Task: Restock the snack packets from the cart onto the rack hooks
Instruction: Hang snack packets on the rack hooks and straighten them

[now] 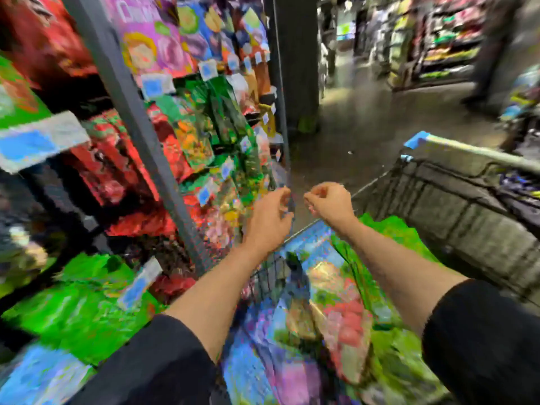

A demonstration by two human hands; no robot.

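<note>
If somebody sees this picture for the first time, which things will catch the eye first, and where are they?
First, the two bare hands in the centre: the left hand and the right hand are raised close together with curled fingers; blur hides whether they hold anything. On the left stands the rack, crowded with red, green and purple snack packets. Below the arms, the cart holds bright blue and green packets.

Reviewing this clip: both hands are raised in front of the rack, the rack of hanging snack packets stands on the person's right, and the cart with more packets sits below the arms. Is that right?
Not quite. The head view shows the rack of hanging snack packets on the person's left, not the right. The rest holds: the left hand and right hand are raised in front of it, and the cart with more packets sits below the arms.
</note>
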